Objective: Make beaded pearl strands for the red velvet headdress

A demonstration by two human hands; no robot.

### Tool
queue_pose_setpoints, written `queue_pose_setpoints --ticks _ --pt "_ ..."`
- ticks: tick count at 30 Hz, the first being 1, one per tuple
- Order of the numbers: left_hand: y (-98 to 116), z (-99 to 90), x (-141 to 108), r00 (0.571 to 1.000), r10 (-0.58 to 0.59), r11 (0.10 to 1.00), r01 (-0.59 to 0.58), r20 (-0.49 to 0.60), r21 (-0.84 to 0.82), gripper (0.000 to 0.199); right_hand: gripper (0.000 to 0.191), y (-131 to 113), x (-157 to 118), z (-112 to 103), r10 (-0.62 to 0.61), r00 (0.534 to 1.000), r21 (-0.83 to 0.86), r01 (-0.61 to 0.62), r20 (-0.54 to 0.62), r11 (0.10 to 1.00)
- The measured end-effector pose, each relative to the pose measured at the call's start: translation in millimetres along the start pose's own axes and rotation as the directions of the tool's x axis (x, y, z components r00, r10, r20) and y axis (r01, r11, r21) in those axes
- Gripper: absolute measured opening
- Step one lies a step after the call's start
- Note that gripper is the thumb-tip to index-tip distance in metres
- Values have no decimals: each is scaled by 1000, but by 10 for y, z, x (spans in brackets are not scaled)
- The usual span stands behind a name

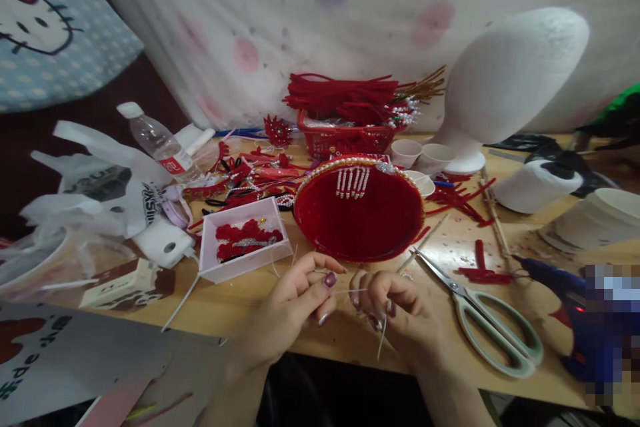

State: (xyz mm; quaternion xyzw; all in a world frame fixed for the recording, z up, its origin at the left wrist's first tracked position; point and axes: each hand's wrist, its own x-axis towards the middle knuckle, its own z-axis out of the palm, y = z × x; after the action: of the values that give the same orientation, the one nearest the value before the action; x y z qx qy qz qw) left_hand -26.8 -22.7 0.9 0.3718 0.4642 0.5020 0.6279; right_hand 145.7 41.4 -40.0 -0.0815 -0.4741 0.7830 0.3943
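Observation:
My left hand point(305, 293) is near the table's front edge, thumb and fingers pinched on a thin white thread point(349, 291). The thread runs across to my right hand point(395, 303), whose curled fingers hold it, and a pale end hangs below them. Just behind both hands stands a round red velvet piece point(360, 220) with a gold and pearl rim and short strands of white beads at its top. Scissors point(467, 300) with pale green handles lie to the right of my right hand, blades slightly apart.
A white box point(245, 271) of red pieces sits left of the hands. Behind are a red basket point(345, 141), paper cups point(406, 151) and a white foam head point(515, 73). A blue glue gun point(575, 313) lies right; a bottle point(163, 143) leans at left.

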Motion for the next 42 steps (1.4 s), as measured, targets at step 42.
queue_pose_setpoints --ticks 42 --pt "-128 65 -174 927 164 986 -154 -338 56 26 19 -753 -613 -254 -351 747 -733 -259 -564 629"
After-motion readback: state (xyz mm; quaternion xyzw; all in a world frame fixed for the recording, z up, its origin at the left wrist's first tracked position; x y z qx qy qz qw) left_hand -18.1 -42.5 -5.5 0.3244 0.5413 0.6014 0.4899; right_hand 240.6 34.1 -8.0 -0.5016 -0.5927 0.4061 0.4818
